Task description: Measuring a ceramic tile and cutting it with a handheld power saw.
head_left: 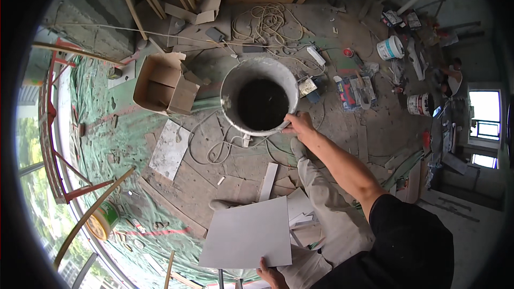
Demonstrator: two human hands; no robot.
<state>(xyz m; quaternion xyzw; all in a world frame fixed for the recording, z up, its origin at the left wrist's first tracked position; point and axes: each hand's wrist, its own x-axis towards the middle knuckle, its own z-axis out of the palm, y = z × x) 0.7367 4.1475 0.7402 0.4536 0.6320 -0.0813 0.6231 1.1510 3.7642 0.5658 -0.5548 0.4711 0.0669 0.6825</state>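
My right hand (300, 124) is closed on the rim of a large grey bucket (228, 92), at its near right side. The bucket's inside is dark toward the bottom, and I cannot make out what is in it. Low in the view, my left hand (271, 275) grips the near edge of a flat grey tile (246, 235), thumb on the upper face and the other fingers hidden beneath. The tile is apart from the bucket and covers part of the floor and of my left foot.
An open cardboard box (166, 85) stands left of the bucket. A stained white board (170, 149) and cables (214, 152) lie nearby. White buckets (390, 48) and tools are at the right. A wooden pole (93, 217) leans by the railing at left. A person (454, 77) is far right.
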